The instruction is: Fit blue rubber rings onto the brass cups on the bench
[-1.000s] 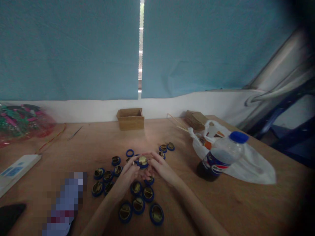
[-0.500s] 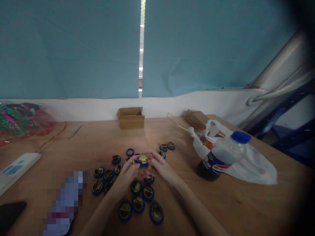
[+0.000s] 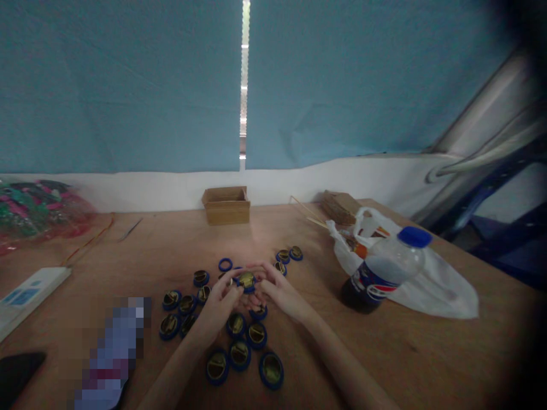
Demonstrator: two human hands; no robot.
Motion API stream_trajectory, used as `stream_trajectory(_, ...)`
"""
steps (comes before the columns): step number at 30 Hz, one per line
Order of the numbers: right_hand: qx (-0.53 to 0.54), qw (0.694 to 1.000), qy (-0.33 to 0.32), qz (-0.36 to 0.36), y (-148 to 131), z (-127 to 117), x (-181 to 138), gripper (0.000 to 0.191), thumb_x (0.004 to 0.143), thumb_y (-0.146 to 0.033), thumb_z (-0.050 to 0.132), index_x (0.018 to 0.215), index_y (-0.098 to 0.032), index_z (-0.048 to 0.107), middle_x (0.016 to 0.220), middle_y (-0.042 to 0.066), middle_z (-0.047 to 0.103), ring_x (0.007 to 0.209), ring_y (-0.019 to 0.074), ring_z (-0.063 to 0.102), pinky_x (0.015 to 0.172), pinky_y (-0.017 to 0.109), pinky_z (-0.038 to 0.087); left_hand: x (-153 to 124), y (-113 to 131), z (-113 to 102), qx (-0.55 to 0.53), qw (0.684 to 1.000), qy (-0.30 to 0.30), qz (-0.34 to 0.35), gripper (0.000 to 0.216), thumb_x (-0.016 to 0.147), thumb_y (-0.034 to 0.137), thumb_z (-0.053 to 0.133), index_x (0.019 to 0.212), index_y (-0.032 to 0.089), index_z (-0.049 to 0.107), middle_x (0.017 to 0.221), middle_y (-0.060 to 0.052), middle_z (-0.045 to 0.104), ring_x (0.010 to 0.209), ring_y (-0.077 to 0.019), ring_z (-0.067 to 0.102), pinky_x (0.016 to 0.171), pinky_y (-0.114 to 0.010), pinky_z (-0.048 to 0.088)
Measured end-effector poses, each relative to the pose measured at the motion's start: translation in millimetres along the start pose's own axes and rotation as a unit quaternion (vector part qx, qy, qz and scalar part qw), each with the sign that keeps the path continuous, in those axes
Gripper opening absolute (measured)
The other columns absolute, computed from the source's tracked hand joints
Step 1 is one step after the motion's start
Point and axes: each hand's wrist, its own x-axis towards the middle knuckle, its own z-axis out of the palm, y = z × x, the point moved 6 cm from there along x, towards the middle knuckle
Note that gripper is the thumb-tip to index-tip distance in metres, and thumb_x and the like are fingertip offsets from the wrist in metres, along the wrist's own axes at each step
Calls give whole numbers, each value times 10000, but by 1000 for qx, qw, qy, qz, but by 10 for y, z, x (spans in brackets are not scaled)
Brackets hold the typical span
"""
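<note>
Two hands meet over the middle of the counter [image 3: 384,353], and between them they grasp one blue-rimmed disc with a brass centre [image 3: 247,280], raised just above the counter. The fingers of the left hand [image 3: 222,302] curl onto the disc's near left edge; the fingers of the right hand [image 3: 273,290] close on its right edge from the other side. Judgement: the step in hand appears to be fitting or pressing the brass part into its blue rim, and the next move calls for a firm, even squeeze without letting the piece tilt.

Around the hands lie many like discs [image 3: 239,353], some touching one another, and one bare blue ring [image 3: 225,264] sits just beyond them. A cola bottle with a blue cap [image 3: 384,273] lies tilted on a white plastic bag [image 3: 440,290] to the right, well apart. A small cardboard box [image 3: 226,205] stands at the far edge. Nothing blocks the hands; the loose discs crowd close beneath them.
</note>
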Motion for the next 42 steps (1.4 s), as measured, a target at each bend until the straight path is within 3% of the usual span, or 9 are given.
stream_trajectory(7,-4,1000,12,-9,14,-22,10,358,696,-152,482,1042,-218,417,712,-60,553,445,66,443,430,198,332,0,2,28,3,1000,-15,4,474,796,268,561,1233,131,438,790,-63,706,654,-189,675,635,-312,521)
stream_trajectory(17,-24,999,23,-20,46,-15,32,263,755,-172,443,1008,-238,421,739,-42,533,489,92,471,465,224,377,26,-36,0,-50,998,-26,7,442,809,290,549,1225,158,478,858,-77,712,771,-218,688,748,-339,506)
stream_trajectory(20,-91,992,61,-54,11,-51,30,277,767,-162,453,1033,-233,433,724,-39,529,526,106,473,491,231,382,106,-109,-26,-49,998,-24,-15,459,789,384,580,1166,133,503,760,-72,707,693,-214,687,680,-315,503)
stream_trajectory(24,-232,959,115,-113,-62,-106,-9,322,751,-107,481,1051,-223,482,651,-48,492,569,123,473,505,233,349,147,-170,-57,-10,999,-18,-46,554,796,541,526,1154,118,511,595,-36,665,522,-180,639,540,-269,461)
stream_trajectory(28,-266,950,98,-131,-77,-75,-34,351,765,-106,521,1092,-228,485,665,-47,494,565,116,464,508,232,350,100,-120,-35,0,999,-30,-33,466,832,503,518,1125,142,527,671,-35,666,551,-162,633,572,-270,468)
stream_trajectory(33,-202,970,51,-122,-58,1,-16,392,751,-168,626,1111,-233,484,707,-42,514,630,124,508,566,239,415,41,11,-55,43,999,15,26,389,803,424,609,1111,194,549,953,-62,655,801,-181,648,717,-289,506)
stream_trajectory(36,-161,981,40,-100,-60,8,7,334,775,-232,623,1082,-223,491,741,-24,568,659,136,553,595,256,447,35,105,-111,83,992,58,74,361,782,397,644,1068,188,577,989,-61,647,856,-178,630,751,-279,502)
stream_trajectory(39,-164,977,98,-97,-72,-91,31,186,804,-278,586,970,-205,541,706,-20,563,625,137,546,574,255,439,48,158,-252,56,985,125,100,434,766,406,661,1123,188,544,967,-58,664,817,-163,641,771,-286,497)
stream_trajectory(42,-248,946,182,-103,-53,-232,47,74,810,-256,553,833,-189,577,642,-14,546,568,137,508,522,249,390,53,190,-414,15,976,185,115,516,728,419,696,1154,193,511,956,-53,674,774,-154,652,773,-301,497)
